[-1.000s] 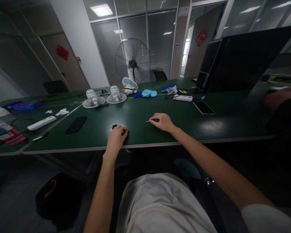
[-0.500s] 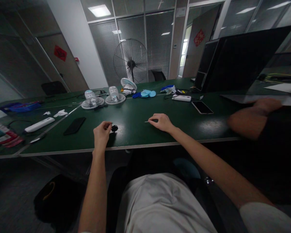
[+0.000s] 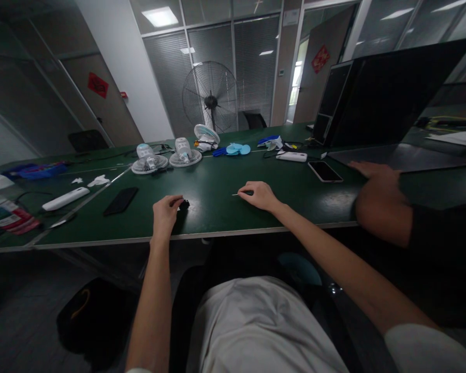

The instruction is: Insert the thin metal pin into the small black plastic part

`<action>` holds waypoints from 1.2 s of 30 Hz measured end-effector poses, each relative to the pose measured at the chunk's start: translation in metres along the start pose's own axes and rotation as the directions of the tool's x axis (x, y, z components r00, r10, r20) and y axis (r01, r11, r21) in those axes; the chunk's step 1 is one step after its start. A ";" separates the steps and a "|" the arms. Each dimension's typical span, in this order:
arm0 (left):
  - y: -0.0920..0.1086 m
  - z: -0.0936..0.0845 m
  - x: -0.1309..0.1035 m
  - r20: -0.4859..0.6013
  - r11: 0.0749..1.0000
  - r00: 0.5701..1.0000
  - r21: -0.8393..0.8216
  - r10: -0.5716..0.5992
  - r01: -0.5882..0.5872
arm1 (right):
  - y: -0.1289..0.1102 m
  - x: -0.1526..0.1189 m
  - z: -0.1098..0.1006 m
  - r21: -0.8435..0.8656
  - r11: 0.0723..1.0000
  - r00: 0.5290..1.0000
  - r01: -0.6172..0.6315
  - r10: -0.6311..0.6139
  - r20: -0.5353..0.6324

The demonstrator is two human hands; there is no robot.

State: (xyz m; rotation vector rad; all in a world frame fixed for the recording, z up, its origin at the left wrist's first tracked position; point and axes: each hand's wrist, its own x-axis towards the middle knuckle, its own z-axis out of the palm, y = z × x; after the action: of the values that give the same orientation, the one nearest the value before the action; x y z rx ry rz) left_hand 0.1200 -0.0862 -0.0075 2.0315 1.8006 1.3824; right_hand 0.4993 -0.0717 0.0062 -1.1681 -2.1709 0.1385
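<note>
My left hand (image 3: 165, 211) is closed over the green table, its fingertips pinching a small black part (image 3: 184, 204) whose exact kind I cannot make out. Across from it, my right hand (image 3: 257, 195) pinches a thin, pale, needle-like rod (image 3: 235, 195) that points left toward the black part. A gap of bare tabletop separates the rod from the part. The fingers of both hands hide some of what they hold.
Small white fans (image 3: 185, 154) stand at the back of the green table (image 3: 213, 181). A black phone (image 3: 120, 201) lies left, another phone (image 3: 325, 171) right. White power strips (image 3: 66, 199) and a monitor (image 3: 396, 93) are around. A co-worker's arm (image 3: 384, 202) reaches in at right.
My left hand has shifted slightly right, and the black part is turned a little. My right hand stays in place. The co-worker's hand has moved left along the flat dark panel.
</note>
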 end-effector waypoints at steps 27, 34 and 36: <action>0.007 -0.005 0.003 0.137 0.988 0.979 0.037 -0.152 0.148 | -0.002 0.000 -0.002 -0.004 1.000 1.000 -0.001 0.002 0.027; 0.002 -0.004 0.001 0.128 0.989 0.980 0.022 -0.150 0.148 | 0.000 0.000 -0.001 0.003 1.000 1.000 0.009 -0.009 0.023; 0.005 -0.004 0.000 0.109 0.991 0.986 0.056 -0.128 0.122 | -0.001 0.000 -0.002 -0.002 1.000 1.000 0.003 -0.003 0.016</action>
State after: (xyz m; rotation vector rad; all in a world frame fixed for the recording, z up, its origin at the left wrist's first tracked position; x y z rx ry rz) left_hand 0.1212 -0.0895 -0.0017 1.9389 1.8955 1.1771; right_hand 0.4998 -0.0729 0.0077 -1.1689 -2.1868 0.1445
